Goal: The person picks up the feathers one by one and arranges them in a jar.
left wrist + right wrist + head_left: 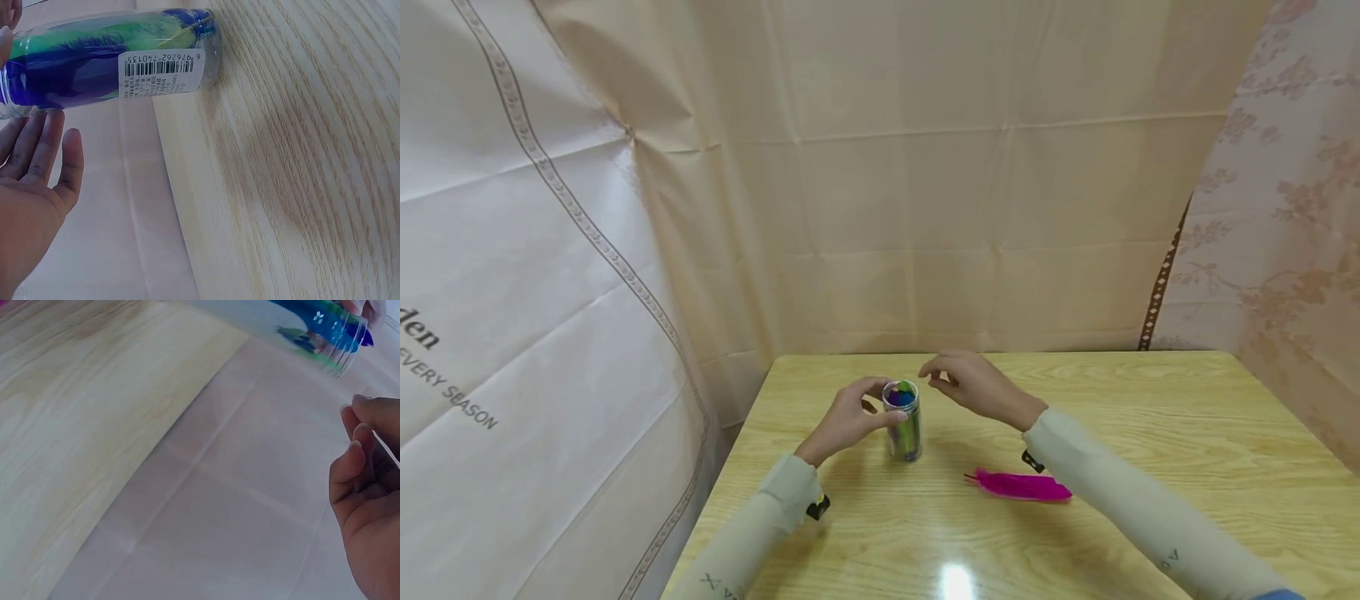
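Note:
A clear plastic jar (907, 442) stands on the wooden table, packed with blue, green and purple feathers (901, 395). My left hand (848, 417) grips it near the open rim, thumb on the near side and fingers behind. In the left wrist view the jar shows a white barcode label (164, 72). Right of the rim and apart from it, my right hand (973, 385) hovers with loosely bent fingers, thumb and forefinger close together. Nothing shows between them. Below this hand a magenta feather (1022, 486) lies flat on the table, its far right tip beside my sleeve.
The light wood table (1150, 433) reaches back to a beige cloth curtain (962, 208). Hanging cloth with lettering (550, 292) borders the left, and flower-patterned cloth (1292, 250) the right. Glare (957, 579) shines on the table's near part.

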### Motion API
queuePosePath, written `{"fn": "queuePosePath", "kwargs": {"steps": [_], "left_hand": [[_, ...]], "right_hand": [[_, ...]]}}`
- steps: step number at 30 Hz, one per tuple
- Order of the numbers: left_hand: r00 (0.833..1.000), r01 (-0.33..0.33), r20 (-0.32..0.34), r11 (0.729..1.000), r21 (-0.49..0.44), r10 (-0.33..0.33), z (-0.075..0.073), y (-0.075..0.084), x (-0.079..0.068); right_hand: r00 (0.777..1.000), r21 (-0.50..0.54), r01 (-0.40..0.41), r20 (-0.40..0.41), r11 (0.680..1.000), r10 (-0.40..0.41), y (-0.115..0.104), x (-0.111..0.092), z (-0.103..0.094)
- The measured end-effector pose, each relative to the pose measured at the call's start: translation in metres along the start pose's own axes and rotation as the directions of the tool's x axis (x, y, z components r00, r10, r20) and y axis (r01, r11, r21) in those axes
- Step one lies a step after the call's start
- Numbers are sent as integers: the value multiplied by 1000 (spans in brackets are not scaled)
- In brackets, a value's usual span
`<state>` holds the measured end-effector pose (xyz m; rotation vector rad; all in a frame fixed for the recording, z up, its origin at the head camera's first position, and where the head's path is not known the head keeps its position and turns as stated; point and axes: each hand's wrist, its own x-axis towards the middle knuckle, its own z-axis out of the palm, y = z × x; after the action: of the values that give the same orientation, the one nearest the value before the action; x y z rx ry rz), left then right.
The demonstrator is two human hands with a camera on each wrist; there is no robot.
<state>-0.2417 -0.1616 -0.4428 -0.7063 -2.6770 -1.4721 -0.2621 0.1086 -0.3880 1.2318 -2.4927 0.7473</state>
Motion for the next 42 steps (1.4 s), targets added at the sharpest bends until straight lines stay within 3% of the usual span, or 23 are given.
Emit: {"fn": "queuePosePath", "kwargs": {"steps": [8, 14, 20, 30, 42], "left_hand": [[1000, -8, -7, 1000, 3, 8, -1, 1, 2], [1000, -21, -14, 1000, 5, 21, -1, 1, 2], [1000, -12, -7, 1000, -1, 12, 0, 3, 2], [1000, -12, -6, 1000, 5, 12, 1, 0, 2], [1000, 6, -4, 1000, 5, -6, 1, 0, 0]], "right_hand": [[999, -45, -40, 7, 998, 40, 17, -39, -12], [991, -3, -125, 50, 992, 125, 29, -68, -16], [985, 13, -162, 68, 987, 161, 35, -97, -17], [981, 13, -180, 77, 984, 178, 39, -138, -14], [980, 23, -180, 90, 983, 177, 35, -173, -11]]}}
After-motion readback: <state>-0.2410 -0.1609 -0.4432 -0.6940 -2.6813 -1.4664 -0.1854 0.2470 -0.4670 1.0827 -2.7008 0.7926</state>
